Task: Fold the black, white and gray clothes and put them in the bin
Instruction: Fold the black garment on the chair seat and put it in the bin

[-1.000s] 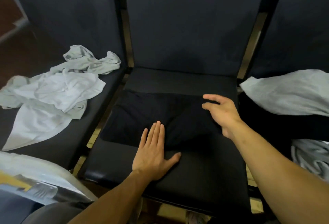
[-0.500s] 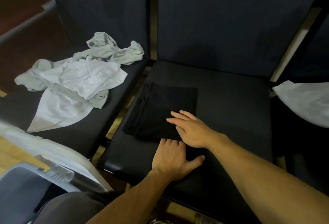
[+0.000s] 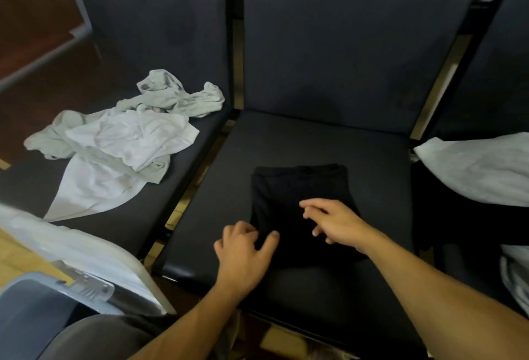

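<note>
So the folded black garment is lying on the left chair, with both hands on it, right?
Not quite. The head view shows the folded black garment on the middle chair; the left chair holds the crumpled white and gray clothes. The left hand and right hand are indeed on it.

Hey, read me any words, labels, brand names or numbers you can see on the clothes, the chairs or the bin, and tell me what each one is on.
None can be read.
Gray garment: a dark patch near its collar, maybe a tag, too blurred to read.
Black garment, white garment, chairs: no print visible.
Bin: ridged marks on its rim, no legible text.
</note>
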A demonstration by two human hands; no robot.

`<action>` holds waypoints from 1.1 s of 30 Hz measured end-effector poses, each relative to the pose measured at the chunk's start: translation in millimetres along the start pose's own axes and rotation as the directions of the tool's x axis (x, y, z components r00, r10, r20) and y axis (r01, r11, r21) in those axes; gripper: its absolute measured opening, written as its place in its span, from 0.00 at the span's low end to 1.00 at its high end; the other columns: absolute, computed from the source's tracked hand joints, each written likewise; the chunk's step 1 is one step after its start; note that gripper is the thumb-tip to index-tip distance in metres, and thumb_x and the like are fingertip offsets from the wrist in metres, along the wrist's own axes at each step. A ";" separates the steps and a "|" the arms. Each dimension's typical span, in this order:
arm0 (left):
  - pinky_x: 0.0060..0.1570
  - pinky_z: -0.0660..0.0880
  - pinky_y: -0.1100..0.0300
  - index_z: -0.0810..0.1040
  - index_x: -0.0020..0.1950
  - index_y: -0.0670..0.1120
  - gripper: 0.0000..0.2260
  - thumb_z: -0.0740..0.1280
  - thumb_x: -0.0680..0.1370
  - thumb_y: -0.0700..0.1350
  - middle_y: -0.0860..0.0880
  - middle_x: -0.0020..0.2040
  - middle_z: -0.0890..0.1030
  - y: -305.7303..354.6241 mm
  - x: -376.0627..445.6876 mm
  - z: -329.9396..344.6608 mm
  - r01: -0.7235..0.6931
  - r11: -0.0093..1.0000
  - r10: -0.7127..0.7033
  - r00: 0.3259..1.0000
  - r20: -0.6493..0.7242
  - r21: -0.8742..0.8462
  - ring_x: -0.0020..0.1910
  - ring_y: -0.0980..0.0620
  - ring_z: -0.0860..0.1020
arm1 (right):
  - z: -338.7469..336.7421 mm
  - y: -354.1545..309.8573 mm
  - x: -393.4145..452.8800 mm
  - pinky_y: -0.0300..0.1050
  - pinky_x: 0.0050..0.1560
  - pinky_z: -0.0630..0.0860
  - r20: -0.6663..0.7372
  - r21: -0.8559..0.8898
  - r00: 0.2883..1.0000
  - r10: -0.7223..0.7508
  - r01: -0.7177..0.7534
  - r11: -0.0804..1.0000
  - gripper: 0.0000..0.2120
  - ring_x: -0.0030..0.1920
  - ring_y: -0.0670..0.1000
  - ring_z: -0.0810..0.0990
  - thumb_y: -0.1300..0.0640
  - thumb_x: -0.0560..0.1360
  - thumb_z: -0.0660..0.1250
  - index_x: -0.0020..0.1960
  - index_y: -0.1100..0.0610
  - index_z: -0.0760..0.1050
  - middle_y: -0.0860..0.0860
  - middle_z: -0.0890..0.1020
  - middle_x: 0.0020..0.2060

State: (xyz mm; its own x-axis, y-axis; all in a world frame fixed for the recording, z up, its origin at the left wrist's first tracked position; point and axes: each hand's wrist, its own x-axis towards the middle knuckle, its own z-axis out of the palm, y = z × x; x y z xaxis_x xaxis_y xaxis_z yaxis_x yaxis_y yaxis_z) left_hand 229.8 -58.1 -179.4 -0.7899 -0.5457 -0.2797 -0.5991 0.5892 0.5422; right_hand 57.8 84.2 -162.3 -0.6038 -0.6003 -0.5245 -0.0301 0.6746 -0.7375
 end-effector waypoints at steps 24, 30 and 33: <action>0.58 0.79 0.43 0.86 0.55 0.52 0.16 0.65 0.81 0.34 0.41 0.53 0.86 43.2 -1.4 -102.2 0.090 0.687 0.020 0.990 0.142 -0.721 0.55 0.39 0.84 | -6.7 -11.0 -86.4 0.48 0.46 0.81 0.105 0.713 0.994 -0.034 -0.051 0.699 0.22 0.48 0.54 0.86 0.66 0.76 0.70 0.62 0.43 0.82 0.59 0.83 0.58; 0.52 0.83 0.48 0.81 0.65 0.53 0.22 0.71 0.76 0.33 0.42 0.58 0.85 10.0 -80.5 -209.0 0.086 0.547 0.072 0.986 0.149 -0.833 0.56 0.40 0.84 | 24.3 -71.4 -140.4 0.58 0.66 0.77 0.078 0.676 0.975 -0.208 0.102 0.730 0.30 0.64 0.56 0.81 0.64 0.72 0.75 0.65 0.35 0.78 0.51 0.75 0.70; 0.51 0.84 0.48 0.81 0.66 0.55 0.26 0.72 0.74 0.32 0.45 0.60 0.84 -14.4 -127.0 -251.4 0.079 0.563 0.030 0.993 0.116 -0.823 0.56 0.41 0.84 | 44.0 -114.8 -160.3 0.55 0.66 0.77 0.036 0.585 0.945 -0.324 0.243 0.774 0.35 0.67 0.53 0.78 0.65 0.68 0.77 0.67 0.35 0.76 0.47 0.74 0.71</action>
State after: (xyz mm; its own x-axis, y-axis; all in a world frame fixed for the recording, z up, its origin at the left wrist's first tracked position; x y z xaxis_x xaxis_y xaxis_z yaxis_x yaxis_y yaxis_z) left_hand 371.7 -147.0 47.6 -0.8173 -0.4550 -0.3535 -0.2919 -0.2019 0.9349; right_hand 193.1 84.1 -12.2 -0.5326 -0.8014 -0.2721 0.2961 0.1247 -0.9470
